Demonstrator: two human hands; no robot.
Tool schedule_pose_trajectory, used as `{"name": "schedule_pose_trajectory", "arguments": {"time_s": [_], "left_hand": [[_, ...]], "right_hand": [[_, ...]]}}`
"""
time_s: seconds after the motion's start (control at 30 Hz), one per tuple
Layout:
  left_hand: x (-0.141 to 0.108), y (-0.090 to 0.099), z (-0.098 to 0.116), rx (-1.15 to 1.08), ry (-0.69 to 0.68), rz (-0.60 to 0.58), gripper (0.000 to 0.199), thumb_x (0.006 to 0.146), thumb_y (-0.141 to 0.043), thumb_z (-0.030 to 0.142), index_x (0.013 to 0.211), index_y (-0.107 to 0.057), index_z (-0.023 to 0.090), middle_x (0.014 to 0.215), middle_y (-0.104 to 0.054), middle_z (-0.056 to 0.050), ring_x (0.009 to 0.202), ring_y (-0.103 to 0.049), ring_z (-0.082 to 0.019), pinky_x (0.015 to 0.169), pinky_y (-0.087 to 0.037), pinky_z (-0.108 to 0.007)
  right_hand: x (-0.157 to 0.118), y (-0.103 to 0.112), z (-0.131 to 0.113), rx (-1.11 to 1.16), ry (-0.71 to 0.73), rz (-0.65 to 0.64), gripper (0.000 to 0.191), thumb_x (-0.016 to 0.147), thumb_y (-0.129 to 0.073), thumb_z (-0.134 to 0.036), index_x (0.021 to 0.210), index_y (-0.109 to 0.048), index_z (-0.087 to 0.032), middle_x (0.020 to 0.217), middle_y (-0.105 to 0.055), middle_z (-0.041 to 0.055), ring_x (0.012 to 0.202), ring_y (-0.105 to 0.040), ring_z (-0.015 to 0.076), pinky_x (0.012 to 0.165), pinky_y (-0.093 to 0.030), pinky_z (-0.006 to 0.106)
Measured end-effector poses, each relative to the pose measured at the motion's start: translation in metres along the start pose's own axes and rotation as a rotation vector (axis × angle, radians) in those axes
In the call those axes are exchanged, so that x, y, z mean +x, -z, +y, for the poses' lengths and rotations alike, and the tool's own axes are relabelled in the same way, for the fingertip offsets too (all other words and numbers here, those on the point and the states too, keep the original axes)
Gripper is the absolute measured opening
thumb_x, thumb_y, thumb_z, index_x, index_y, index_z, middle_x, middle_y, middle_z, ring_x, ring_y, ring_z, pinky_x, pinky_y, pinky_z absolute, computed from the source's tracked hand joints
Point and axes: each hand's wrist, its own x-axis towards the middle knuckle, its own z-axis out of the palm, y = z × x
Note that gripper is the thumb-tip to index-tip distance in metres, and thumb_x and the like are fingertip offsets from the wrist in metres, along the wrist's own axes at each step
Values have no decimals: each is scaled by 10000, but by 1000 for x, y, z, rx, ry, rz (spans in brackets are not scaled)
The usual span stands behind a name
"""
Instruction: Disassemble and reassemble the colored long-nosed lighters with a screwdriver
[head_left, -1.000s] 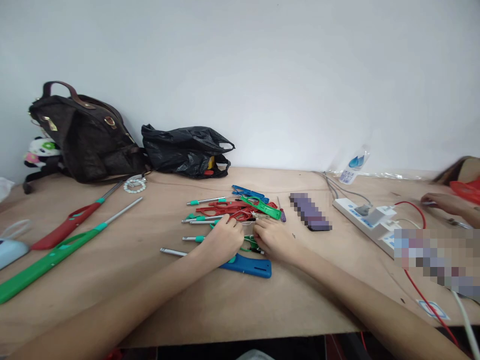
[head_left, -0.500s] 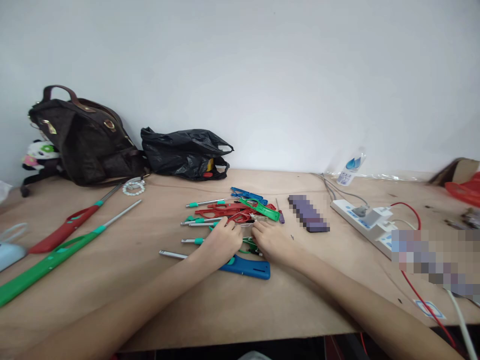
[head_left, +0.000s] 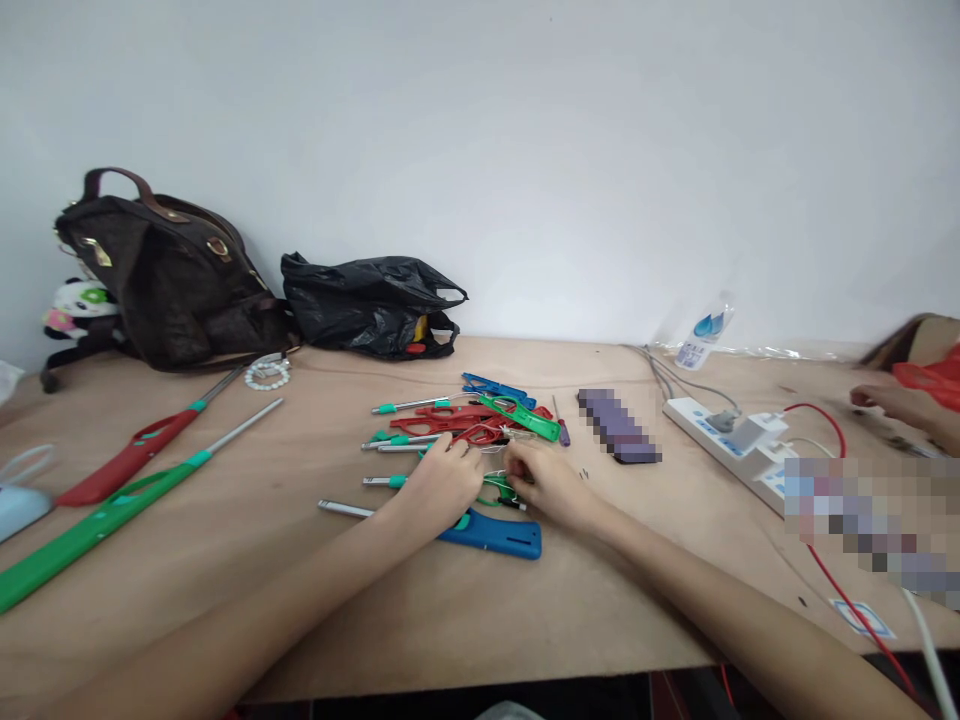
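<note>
My left hand (head_left: 452,475) is closed, its fingertips bent down among parts of taken-apart long-nosed lighters. Facing it, my right hand (head_left: 546,482) is closed too, thumb and fingers curled together beside a thin pale wire (head_left: 493,450). What either hand pinches is too small to make out. Under and between the hands lie green lighter parts (head_left: 501,488). A blue lighter (head_left: 495,535) with a metal tube rests nearest me, partly behind my left wrist. Beyond the hands are red casings (head_left: 450,415), a green casing (head_left: 517,415) and a blue casing (head_left: 495,387).
A purple screwdriver (head_left: 562,428) and a pixelated dark object (head_left: 619,430) lie right of the pile. Further right are a power strip (head_left: 720,450), cables and another person's hand (head_left: 892,403). Whole red (head_left: 135,460) and green (head_left: 112,525) lighters lie left. Behind stand a backpack (head_left: 180,280) and black bag (head_left: 367,305).
My right hand has turned slightly and its fingers are more curled, showing more of the green parts. Another person's hand has come in at the right edge. My left hand has hardly moved.
</note>
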Motion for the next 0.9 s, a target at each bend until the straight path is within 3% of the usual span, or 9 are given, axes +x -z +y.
{"name": "schedule_pose_trajectory", "arguments": {"time_s": [0.2,0.5,0.9], "left_hand": [[-1,-2,-3,-24,10,-9,99,839,-628,161,745,-627,129,782,-654,-80,774,-573,-238,705,-319,-358],[-3,-2,-11,-66,-49,-16,106,849,-619,150,745,-611,133,798,-646,-77,791,-579,-232,696,-327,-346],[-4,3,-13,-106,-70,-71,108,860,-591,128,753,-591,140,814,-626,-76,818,-571,-233,704,-332,-345]], "right_hand": [[-2,-2,2,-90,104,11,202,801,-508,-2,814,-626,-166,834,-557,37,814,-523,168,688,-386,258],[-7,-6,2,-357,269,69,212,904,-496,-81,896,-680,-185,879,-600,65,838,-527,191,730,-387,307],[-8,-6,5,-306,294,34,231,902,-501,-89,969,-694,-199,899,-599,69,850,-531,194,739,-400,308]]}}
